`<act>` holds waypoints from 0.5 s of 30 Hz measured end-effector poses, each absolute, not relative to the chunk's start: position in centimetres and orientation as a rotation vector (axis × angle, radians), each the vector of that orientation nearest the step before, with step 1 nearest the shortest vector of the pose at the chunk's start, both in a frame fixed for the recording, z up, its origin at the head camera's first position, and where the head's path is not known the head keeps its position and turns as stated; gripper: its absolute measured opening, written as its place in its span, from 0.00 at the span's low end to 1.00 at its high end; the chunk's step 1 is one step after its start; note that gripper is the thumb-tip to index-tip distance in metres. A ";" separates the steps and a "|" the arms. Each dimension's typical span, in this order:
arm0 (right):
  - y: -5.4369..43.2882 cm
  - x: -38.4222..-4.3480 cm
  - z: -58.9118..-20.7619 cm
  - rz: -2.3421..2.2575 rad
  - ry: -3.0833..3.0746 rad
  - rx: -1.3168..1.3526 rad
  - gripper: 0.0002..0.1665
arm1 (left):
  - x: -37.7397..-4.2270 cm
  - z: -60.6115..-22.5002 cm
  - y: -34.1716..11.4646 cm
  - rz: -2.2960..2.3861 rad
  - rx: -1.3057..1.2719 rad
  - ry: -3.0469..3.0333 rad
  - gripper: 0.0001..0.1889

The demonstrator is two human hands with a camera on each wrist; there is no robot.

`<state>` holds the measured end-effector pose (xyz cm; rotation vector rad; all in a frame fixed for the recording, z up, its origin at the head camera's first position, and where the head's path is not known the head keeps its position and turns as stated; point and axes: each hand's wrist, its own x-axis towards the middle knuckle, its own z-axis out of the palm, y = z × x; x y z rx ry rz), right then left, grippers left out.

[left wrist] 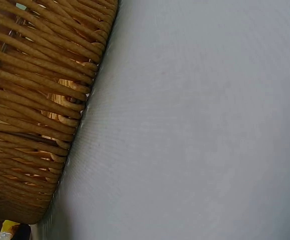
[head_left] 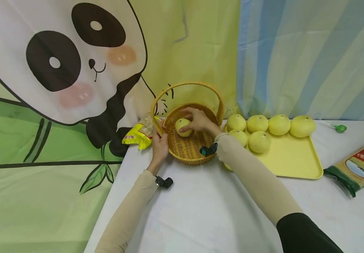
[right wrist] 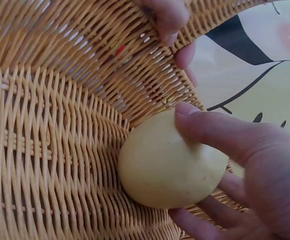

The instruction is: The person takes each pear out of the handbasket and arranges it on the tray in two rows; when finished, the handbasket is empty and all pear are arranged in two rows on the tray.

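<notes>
A wicker basket (head_left: pixel 189 158) with a tall arched handle stands on the white table. My left hand (head_left: pixel 160 146) grips its left rim by the foot of the handle; in the right wrist view the left fingers (right wrist: pixel 172 19) curl over that rim. Inside the basket, my right hand (head_left: pixel 197 119) holds a round pale-yellow fruit (head_left: pixel 182 126). Seen from the right wrist, the thumb lies on top of the fruit (right wrist: pixel 165 165) and the other fingers reach beneath it, close to the woven wall. The left wrist view has mostly the basket's outer side (left wrist: pixel 34 100).
To the right, a yellow tray (head_left: pixel 292 158) bears several similar fruits (head_left: pixel 279 124), partly behind my right forearm. A yellow snack bag (head_left: pixel 140 135) lies left of the basket. Farther right are a red-and-tan packet (head_left: pixel 359 163) and a small green item (head_left: pixel 340 128). Curtains hang behind the table.
</notes>
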<state>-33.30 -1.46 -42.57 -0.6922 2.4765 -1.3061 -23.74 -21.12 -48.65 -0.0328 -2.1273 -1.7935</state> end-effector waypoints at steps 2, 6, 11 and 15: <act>-1.2 -33.0 -42.6 -1.331 2.481 -0.743 0.48 | -23.6 -48.8 -21.1 -1.804 -0.041 -2.117 0.16; -0.5 -32.2 -42.3 -1.382 2.480 -0.788 0.42 | -23.6 -49.0 -21.1 -1.838 -0.048 -2.099 0.16; 0.7 -30.9 -41.4 -1.483 2.408 -0.794 0.37 | -23.6 -49.0 -21.2 -1.860 -0.045 -2.092 0.16; 1.8 -29.7 -40.4 -1.555 2.405 -0.810 0.36 | -23.8 -48.7 -21.1 -1.889 -0.043 -2.083 0.17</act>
